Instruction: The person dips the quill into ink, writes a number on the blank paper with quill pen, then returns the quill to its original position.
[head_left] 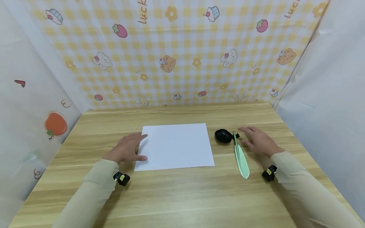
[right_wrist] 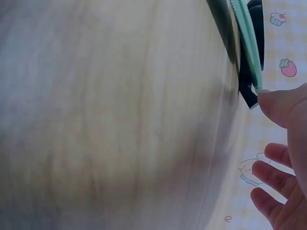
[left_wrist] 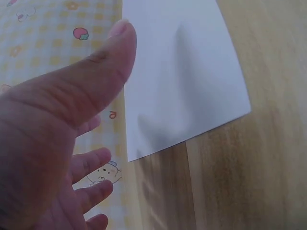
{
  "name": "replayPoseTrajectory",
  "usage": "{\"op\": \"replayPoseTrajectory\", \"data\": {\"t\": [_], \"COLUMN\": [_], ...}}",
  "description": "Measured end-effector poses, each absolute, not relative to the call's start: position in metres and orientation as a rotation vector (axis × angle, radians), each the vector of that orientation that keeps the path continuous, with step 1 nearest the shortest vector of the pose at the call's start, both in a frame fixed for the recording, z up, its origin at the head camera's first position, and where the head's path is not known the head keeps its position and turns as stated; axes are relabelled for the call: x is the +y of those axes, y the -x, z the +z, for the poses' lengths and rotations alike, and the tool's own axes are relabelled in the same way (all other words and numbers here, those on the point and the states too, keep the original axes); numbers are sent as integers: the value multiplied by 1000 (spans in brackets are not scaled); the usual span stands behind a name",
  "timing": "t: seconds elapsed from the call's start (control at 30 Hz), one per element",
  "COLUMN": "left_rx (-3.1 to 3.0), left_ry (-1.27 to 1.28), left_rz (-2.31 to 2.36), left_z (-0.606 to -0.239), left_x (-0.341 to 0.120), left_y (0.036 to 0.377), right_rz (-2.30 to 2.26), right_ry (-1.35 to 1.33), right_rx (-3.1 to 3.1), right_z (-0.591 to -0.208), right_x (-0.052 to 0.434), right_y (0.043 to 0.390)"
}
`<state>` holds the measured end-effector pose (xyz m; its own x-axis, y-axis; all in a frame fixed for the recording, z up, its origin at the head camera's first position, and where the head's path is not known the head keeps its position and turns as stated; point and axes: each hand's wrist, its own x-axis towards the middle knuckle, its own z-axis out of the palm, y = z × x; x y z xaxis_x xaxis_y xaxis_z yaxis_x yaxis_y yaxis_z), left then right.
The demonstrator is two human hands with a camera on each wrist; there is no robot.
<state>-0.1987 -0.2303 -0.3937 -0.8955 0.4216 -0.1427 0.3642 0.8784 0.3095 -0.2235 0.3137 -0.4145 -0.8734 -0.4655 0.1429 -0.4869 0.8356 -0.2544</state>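
A white sheet of paper (head_left: 175, 147) lies flat on the wooden table. My left hand (head_left: 126, 148) is at its left edge, fingers relaxed and thumb apart, holding nothing; in the left wrist view the thumb (left_wrist: 103, 72) appears above the sheet. Right of the paper lies a black rounded object (head_left: 223, 136) with a narrow neck. Across that neck rests a slim light-green leaf-shaped thing (head_left: 241, 161) with a thin stem. Just right of them is my right hand (head_left: 258, 141), loosely open. In the right wrist view its thumb appears beside the green stem's tip; I cannot tell if they touch.
The wooden table (head_left: 176, 199) meets a yellow-checked patterned backdrop (head_left: 185, 79) at the back. White sheeting stands on the left (head_left: 28, 95) and right (head_left: 328, 95) sides. A small black camera is strapped at each wrist.
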Motion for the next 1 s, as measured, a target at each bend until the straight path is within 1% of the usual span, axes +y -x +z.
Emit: {"op": "replayPoseTrajectory", "data": {"t": [0.13, 0.5, 0.8, 1.0], "left_rx": [2826, 2765, 2747, 2721], "left_ry": [-622, -548, -611, -578], "left_rz": [395, 369, 373, 345], "left_z": [-394, -392, -396, -398], "left_x": [-228, -228, -225, -220], "left_y": [200, 205, 204, 207], "right_rz": [426, 353, 319, 318], "right_ry": [-789, -874, -925, -962], "right_rx": [-2956, -2918, -2901, -2902], "right_z": [-416, -417, -419, -420], "right_x": [313, 307, 308, 309], "right_y": [223, 226, 226, 226]}}
